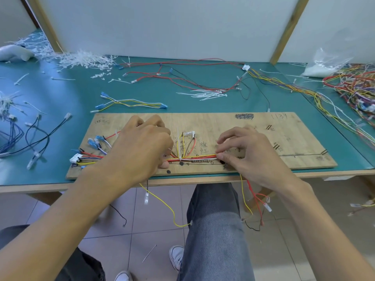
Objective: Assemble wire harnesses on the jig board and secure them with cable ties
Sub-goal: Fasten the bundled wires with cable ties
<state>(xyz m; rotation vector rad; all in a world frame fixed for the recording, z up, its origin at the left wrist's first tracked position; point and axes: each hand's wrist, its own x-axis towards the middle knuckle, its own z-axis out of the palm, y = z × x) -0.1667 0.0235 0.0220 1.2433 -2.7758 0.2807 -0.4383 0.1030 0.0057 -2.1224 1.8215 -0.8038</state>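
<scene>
A wooden jig board (263, 138) lies at the table's front edge. A bundle of red, yellow and white wires (198, 158) runs along its lower part, with a white cable tie (179, 142) standing upright around it. My left hand (142, 147) lies over the left part of the bundle, fingers curled, thumb pressing the wires near the tie. My right hand (247, 153) pinches the bundle's right end between thumb and fingertips. Blue and white connectors (95, 142) fan out at the board's left end. Loose wire ends (255, 197) hang off the table edge.
Spare cable ties (207, 95) lie behind the board, and a larger heap (81, 59) sits at back left. Loose harnesses (182, 76) spread across the green mat (71, 92); a tangled wire pile (353, 88) is at right. My knees (215, 224) are below the table.
</scene>
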